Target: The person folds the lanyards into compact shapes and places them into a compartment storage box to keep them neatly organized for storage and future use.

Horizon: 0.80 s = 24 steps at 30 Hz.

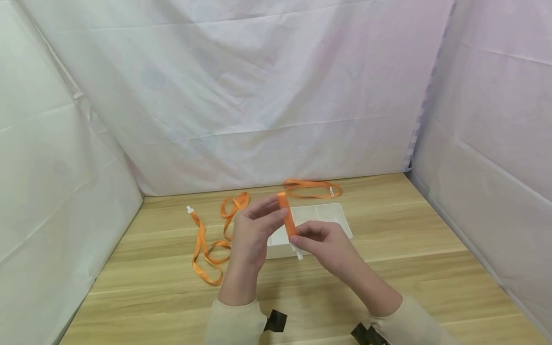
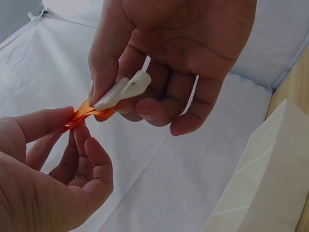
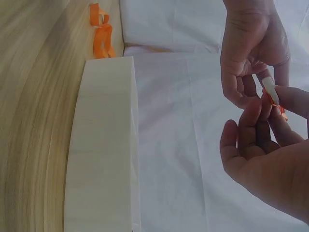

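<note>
An orange lanyard (image 1: 287, 218), folded into a short flat bundle, is stretched between both hands above the table. My left hand (image 1: 257, 229) pinches its upper end between thumb and fingers. At the lower end my right hand (image 1: 325, 244) pinches the strap close to the white plastic clip (image 1: 299, 252), which pokes out past the fingers. In the left wrist view the white clip (image 2: 124, 91) sticks out beside the right thumb, and the layered orange strap (image 2: 83, 114) spans the small gap between the two hands' fingertips.
Behind the hands stands a white divided box (image 1: 332, 214). Other orange lanyards lie on the wooden table (image 1: 409, 268): one with a white buckle (image 1: 201, 239) at left, another (image 1: 235, 206) beside it, and a looped one (image 1: 312, 184) behind the box. White cloth walls (image 1: 258, 96) surround the table.
</note>
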Each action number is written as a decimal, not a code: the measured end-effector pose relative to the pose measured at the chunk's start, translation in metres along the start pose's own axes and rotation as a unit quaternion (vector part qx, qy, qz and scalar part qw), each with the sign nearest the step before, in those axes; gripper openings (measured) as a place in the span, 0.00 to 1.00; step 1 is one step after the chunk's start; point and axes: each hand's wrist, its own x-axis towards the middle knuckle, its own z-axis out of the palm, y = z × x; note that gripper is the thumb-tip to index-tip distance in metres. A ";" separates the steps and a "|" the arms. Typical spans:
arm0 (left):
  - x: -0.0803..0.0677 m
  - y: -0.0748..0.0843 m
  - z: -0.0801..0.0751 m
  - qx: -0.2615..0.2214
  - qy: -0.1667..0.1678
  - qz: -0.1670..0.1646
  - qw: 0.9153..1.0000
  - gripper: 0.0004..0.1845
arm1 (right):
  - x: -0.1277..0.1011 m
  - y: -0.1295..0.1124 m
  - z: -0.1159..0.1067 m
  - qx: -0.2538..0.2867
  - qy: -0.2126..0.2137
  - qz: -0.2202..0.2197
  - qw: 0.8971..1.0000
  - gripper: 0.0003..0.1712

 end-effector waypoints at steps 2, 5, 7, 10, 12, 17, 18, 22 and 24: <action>0.001 -0.002 0.000 -0.007 0.008 0.008 1.000 0.16 | -0.001 0.000 0.001 0.006 0.007 -0.017 1.000 0.15; 0.002 -0.004 -0.001 -0.015 0.009 0.019 1.000 0.15 | -0.003 0.003 0.002 0.004 0.001 -0.082 0.997 0.19; 0.002 -0.005 -0.001 -0.020 0.007 0.023 1.000 0.15 | -0.002 0.006 0.002 -0.002 -0.013 -0.134 0.991 0.19; 0.002 -0.005 -0.001 -0.018 0.001 0.021 1.000 0.15 | 0.000 0.010 -0.001 -0.001 -0.039 -0.170 0.985 0.18; 0.002 -0.005 -0.002 -0.014 -0.003 0.019 1.000 0.15 | 0.001 0.010 -0.004 0.003 -0.055 -0.161 0.985 0.18; 0.002 -0.005 -0.004 -0.009 -0.020 0.015 1.000 0.18 | 0.005 0.009 -0.012 -0.002 -0.086 -0.134 0.987 0.15; 0.002 -0.005 -0.004 -0.011 -0.021 0.014 1.000 0.18 | 0.006 0.008 -0.013 -0.005 -0.090 -0.139 0.986 0.16; 0.002 -0.005 -0.004 -0.017 -0.020 0.011 1.000 0.18 | 0.009 0.008 -0.014 -0.008 -0.091 -0.187 0.978 0.16; 0.002 -0.004 -0.004 -0.015 -0.022 0.012 1.000 0.17 | 0.009 0.009 -0.012 -0.017 -0.076 -0.213 0.974 0.15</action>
